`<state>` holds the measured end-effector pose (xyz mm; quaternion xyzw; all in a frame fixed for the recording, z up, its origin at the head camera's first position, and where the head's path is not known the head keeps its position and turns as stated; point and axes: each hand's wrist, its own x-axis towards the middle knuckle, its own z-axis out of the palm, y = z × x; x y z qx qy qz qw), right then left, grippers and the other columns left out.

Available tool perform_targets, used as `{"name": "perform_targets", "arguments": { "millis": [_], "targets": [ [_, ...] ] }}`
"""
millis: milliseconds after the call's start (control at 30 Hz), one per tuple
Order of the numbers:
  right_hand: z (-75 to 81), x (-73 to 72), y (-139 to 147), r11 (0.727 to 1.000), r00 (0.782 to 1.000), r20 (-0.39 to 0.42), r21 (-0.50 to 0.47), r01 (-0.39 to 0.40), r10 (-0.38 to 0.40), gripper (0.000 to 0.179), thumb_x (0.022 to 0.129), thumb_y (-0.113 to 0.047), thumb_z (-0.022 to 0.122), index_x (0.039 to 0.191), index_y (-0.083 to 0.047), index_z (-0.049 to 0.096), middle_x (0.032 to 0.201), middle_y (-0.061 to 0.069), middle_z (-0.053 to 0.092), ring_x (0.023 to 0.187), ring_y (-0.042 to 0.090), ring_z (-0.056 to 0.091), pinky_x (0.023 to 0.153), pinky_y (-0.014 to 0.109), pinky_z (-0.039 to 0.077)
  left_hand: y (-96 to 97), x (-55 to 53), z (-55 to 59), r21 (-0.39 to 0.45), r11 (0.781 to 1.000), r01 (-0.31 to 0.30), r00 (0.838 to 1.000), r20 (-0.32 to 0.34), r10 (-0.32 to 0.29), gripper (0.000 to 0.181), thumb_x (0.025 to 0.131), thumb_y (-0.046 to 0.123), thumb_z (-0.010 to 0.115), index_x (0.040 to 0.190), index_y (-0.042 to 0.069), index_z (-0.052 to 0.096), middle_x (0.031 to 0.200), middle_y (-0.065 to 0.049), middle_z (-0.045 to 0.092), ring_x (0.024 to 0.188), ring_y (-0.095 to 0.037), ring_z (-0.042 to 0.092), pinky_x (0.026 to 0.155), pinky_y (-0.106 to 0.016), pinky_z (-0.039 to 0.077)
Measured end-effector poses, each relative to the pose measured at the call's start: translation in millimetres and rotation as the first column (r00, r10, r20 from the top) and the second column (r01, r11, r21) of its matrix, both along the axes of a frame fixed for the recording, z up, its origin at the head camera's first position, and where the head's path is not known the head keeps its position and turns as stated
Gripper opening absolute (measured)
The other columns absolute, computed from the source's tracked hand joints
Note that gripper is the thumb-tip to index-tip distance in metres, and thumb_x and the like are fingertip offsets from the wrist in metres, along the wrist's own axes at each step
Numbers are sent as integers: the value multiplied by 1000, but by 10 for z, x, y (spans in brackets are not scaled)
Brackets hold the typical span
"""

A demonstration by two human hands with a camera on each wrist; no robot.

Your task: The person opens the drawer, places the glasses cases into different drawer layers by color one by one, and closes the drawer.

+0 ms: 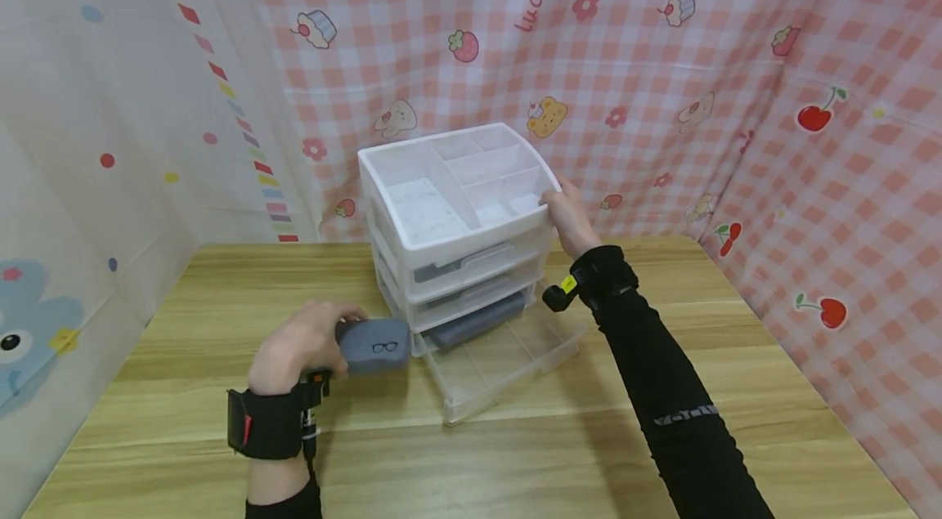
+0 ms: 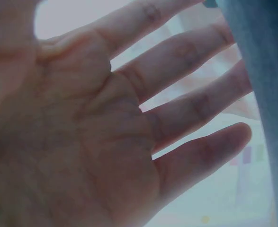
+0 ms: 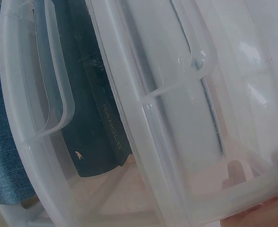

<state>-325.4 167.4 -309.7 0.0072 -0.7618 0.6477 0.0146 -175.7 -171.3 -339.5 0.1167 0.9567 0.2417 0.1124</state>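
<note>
My left hand [image 1: 305, 339] holds a grey-blue glasses case [image 1: 377, 346] with a spectacles outline on it, just above the table and left of the open drawer. In the left wrist view the fingers [image 2: 186, 52] reach out to the case [image 2: 264, 94] at the right edge. A white drawer organizer [image 1: 471, 237] stands in the middle, its bottom drawer [image 1: 508, 364] pulled out. Inside that drawer, toward the back, lies another blue-grey case [image 1: 478, 321]. My right hand [image 1: 570, 216] grips the organizer's top right edge; most of it is outside the right wrist view.
The middle drawer, pushed in, holds a dark case [image 3: 94, 109] lettered KANOLD. Another long item [image 3: 186, 94] shows blurrily through the drawer above. The organizer's top tray [image 1: 423, 208] is split into compartments. A checked curtain [image 1: 471, 86] hangs behind the wooden table [image 1: 662, 454].
</note>
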Motion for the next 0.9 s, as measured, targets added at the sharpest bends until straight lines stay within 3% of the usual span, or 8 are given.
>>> {"name": "perform_targets", "arguments": {
  "millis": [167,467,700,900],
  "targets": [
    [8,7,-4,1000,1000,-5,1,14,-14,65,82,1,38,146,-6,34,147,13,40,121,28,42,112,43,33,77,82,101,13,1000,24,1000,-2,-24,69,53,-2,83,119,10,64,110,-13,65,87,-22,55,70,-29,47],
    [2,8,-5,1000,1000,-13,3,7,-7,65,82,1,37,147,-7,34,147,13,40,120,28,42,111,42,33,284,171,236,2,991,133,991,-35,-133,68,56,5,85,121,11,64,108,-8,67,84,-18,55,71,-27,46],
    [8,10,-6,1000,1000,-7,2,5,-5,64,83,1,37,146,-6,34,147,13,40,120,28,42,111,42,33,443,201,251,54,969,240,962,-147,-230,67,60,8,84,123,10,63,106,-6,68,83,-14,55,71,-25,46],
    [10,12,-10,1000,1000,-8,3,4,-4,64,83,1,37,146,-6,34,148,13,40,121,27,41,111,42,33,609,211,236,27,966,258,942,-228,-246,67,61,13,83,125,13,63,109,-6,69,84,-14,58,71,-26,49]
  ]
}}
